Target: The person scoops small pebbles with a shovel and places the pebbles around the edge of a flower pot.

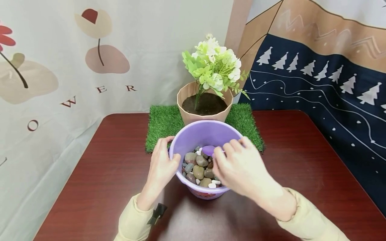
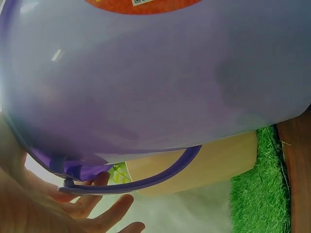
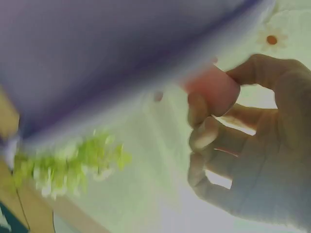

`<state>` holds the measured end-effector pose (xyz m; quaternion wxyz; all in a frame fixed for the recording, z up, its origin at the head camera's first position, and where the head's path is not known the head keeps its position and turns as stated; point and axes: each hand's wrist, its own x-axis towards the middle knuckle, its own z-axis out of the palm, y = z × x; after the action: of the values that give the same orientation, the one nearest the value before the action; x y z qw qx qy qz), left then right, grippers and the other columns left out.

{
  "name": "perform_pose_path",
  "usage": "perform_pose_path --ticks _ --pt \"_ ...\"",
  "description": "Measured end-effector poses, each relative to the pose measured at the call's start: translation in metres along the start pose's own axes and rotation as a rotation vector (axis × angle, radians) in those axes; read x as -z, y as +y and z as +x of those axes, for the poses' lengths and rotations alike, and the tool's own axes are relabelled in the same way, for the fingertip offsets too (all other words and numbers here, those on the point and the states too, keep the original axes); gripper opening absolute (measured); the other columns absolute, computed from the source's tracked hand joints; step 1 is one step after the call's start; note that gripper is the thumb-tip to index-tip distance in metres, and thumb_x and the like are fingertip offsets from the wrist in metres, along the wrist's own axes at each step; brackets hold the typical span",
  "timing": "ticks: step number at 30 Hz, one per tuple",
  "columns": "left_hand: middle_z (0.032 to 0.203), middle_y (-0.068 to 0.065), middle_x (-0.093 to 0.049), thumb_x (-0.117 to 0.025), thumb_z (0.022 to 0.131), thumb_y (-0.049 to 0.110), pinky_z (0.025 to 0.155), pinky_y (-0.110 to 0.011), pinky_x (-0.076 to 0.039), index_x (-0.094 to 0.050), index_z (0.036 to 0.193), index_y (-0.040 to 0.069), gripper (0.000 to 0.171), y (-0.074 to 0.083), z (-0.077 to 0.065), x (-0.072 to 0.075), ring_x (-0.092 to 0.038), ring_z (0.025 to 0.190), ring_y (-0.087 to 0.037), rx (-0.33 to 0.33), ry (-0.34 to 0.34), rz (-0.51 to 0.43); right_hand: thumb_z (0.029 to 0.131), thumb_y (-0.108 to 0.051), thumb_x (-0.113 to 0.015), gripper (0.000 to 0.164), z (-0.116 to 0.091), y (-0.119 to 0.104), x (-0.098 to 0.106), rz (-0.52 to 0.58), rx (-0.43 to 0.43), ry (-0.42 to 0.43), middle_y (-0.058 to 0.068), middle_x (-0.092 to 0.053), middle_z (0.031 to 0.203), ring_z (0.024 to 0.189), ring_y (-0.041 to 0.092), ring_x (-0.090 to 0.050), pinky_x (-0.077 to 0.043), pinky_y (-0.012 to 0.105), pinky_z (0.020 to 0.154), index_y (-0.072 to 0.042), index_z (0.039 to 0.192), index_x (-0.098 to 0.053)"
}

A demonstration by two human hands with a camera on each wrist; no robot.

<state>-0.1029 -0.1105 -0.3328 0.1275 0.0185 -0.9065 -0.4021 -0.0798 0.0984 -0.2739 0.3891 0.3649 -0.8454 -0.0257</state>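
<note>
A light purple bucket stands on the table, holding several stones in grey, brown and white. My left hand grips its left rim, thumb on the rim and fingers outside, near the purple bail handle. Over the bucket's right side, my right hand pinches what looks like a small shovel by its pinkish end. The purple blade lies over the stones, pointing left. The back of my hand hides the middle of it in the head view.
Behind the bucket, a beige flowerpot with dark soil stands on a green turf mat. White and green flowers rise from it. The dark red table meets a printed curtain at the back.
</note>
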Motion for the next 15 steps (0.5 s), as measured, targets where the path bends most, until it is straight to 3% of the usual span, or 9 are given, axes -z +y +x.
perform_pose_path --ticks 4,6,8,11,15 --pt "0.117 -0.010 -0.053 -0.057 0.070 0.005 0.087 -0.043 -0.042 -0.050 0.125 0.007 0.055 0.000 0.000 -0.001 -0.052 0.104 -0.028 0.008 -0.002 -0.001 0.086 -0.031 -0.054 0.036 0.000 0.018 0.001 -0.086 -0.069 -0.228 0.007 -0.054 0.053 0.053 0.024 -0.051 -0.031 0.034 0.053 -0.006 0.060 -0.052" --pt "0.117 -0.010 -0.053 -0.057 0.070 0.005 0.087 -0.043 -0.042 -0.050 0.125 0.007 0.055 0.000 0.000 -0.001 -0.053 0.104 -0.028 0.012 -0.003 -0.002 0.077 -0.035 -0.067 0.034 0.000 0.023 -0.001 -0.102 -0.096 -0.357 0.007 -0.058 0.055 0.053 0.025 -0.054 -0.031 0.033 0.052 -0.006 0.061 -0.057" --pt "0.117 -0.010 -0.053 -0.056 0.070 0.005 0.086 -0.043 -0.043 -0.050 0.125 0.007 0.056 0.000 0.000 -0.001 -0.053 0.103 -0.028 0.013 -0.002 -0.006 0.074 -0.036 -0.071 0.033 0.001 0.026 -0.002 -0.095 -0.112 -0.454 0.006 -0.060 0.055 0.051 0.024 -0.054 -0.031 0.032 0.051 -0.008 0.060 -0.061" --pt "0.118 -0.011 -0.053 -0.056 0.069 0.004 0.087 -0.043 -0.043 -0.050 0.125 0.006 0.056 0.000 0.000 -0.001 -0.053 0.104 -0.028 0.007 0.005 -0.012 0.069 -0.036 -0.074 0.027 0.004 0.026 -0.006 -0.077 -0.098 -0.526 0.004 -0.061 0.056 0.050 0.022 -0.055 -0.032 0.032 0.049 -0.011 0.062 -0.067" --pt "0.118 -0.011 -0.053 -0.056 0.069 0.004 0.087 -0.042 -0.044 -0.050 0.124 0.005 0.056 0.001 0.000 -0.001 -0.054 0.104 -0.028 0.001 0.012 -0.021 0.069 -0.024 -0.074 0.011 0.008 0.020 -0.012 -0.101 -0.064 -0.588 0.003 -0.062 0.059 0.053 0.022 -0.058 -0.037 0.034 0.050 -0.014 0.065 -0.069"
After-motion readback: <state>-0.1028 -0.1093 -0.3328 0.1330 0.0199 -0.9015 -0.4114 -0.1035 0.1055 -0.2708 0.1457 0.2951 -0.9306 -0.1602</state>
